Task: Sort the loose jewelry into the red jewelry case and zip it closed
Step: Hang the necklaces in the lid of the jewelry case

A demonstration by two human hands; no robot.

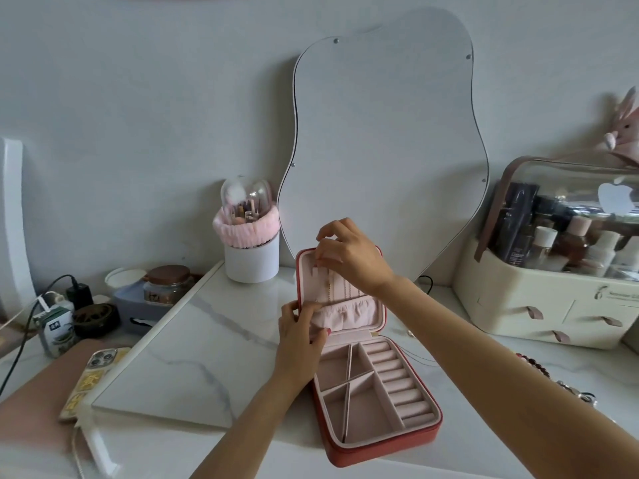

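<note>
Right fingertips (323, 248) pinch something small at the lid's top edge, by the hook row; too small to tell, likely the end of a chain. Thumb and index are closed together, other fingers curled above. Right hand (349, 257) covers the lid's upper right corner, its forearm running down to the lower right.

Left fingers (320, 335) curl into the gathered pink pocket (345, 314) at the lid's lower part, thumb on the lid's left rim, gripping pocket and edge. Left hand (299, 335) sits at the case's hinge side on the left, forearm coming up from bottom centre.

Red case (377, 440) is open on the white tabletop (484, 392), right of centre. Base lies flat, long axis running from near right to far left, hinge end pointing away toward the mirror (380, 150). Lid (378, 305) stands roughly upright at the far end, lining facing the camera. Thin chains (337, 288) hang down the lid lining above the pocket. Base shows pink dividers on the left and a ring-roll column (397, 378) on the right, all without jewelry as far as visible.

A marble slab (193, 344) lies just left of the case. Beaded jewelry (539, 368) lies on the tabletop right of the right forearm, well apart from the case. A phone (93, 375) rests at the slab's left edge. A brush holder (250, 236) stands behind, a cream organizer (539, 305) far right.
</note>
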